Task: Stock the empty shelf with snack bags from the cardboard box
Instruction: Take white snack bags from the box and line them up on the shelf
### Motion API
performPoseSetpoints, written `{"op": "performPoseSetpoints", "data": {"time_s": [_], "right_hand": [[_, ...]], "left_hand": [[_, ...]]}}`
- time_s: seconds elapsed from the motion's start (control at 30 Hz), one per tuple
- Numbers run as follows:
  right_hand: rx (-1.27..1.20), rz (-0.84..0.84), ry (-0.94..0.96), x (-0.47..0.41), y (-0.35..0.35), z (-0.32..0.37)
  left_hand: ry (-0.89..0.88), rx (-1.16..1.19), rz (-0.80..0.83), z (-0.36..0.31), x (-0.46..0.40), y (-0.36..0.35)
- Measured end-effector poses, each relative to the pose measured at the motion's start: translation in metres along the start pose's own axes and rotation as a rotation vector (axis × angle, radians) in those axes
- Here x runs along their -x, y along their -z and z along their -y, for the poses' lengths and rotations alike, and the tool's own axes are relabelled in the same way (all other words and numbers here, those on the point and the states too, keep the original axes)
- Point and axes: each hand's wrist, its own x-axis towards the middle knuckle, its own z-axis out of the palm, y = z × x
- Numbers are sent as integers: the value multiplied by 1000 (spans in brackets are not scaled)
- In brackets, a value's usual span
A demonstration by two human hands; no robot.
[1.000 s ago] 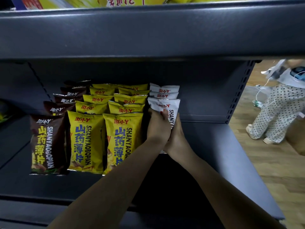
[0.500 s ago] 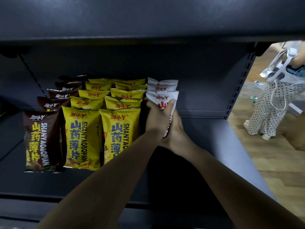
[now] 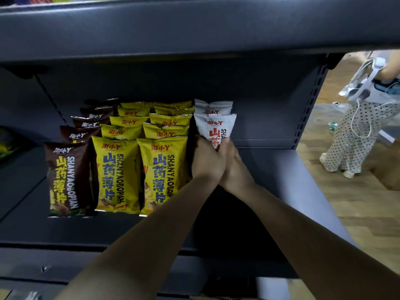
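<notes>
A white snack bag (image 3: 214,128) with red lettering stands upright on the dark grey shelf (image 3: 292,191), pinched narrow at its lower half between both my hands. My left hand (image 3: 205,159) grips its left side and my right hand (image 3: 234,167) grips its right side, the two hands pressed together. Two more white bags (image 3: 213,106) stand behind it. Left of them stand two rows of yellow snack bags (image 3: 118,172) and one row of brown bags (image 3: 67,178). The cardboard box is out of sight.
The upper shelf (image 3: 194,24) overhangs close above the bags. A perforated upright (image 3: 309,109) ends the shelf on the right, with bare shelf between it and the white bags. On the wooden floor at right a person in dotted trousers (image 3: 355,137) stands holding a white device.
Both hands have squeezed the front white bag tighter and stood it straighter. The view has shifted a little upward. The person at right has moved.
</notes>
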Motion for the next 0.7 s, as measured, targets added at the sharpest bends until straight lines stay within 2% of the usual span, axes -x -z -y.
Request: {"op": "performPoseSetpoints", "data": {"time_s": [0.13,0.23,0.37,0.7], "right_hand": [[75,1,-6,7,1,-6],[199,-30,42,21,4,-6],[201,-134,28,53,17,5],[240,-259,103,145,41,27]], "left_hand": [[8,-143,3,1,20,3],[-47,-234,-17,1,38,8],[-159,-362,-9,5,64,19],[-498,-364,71,32,128,57]]}}
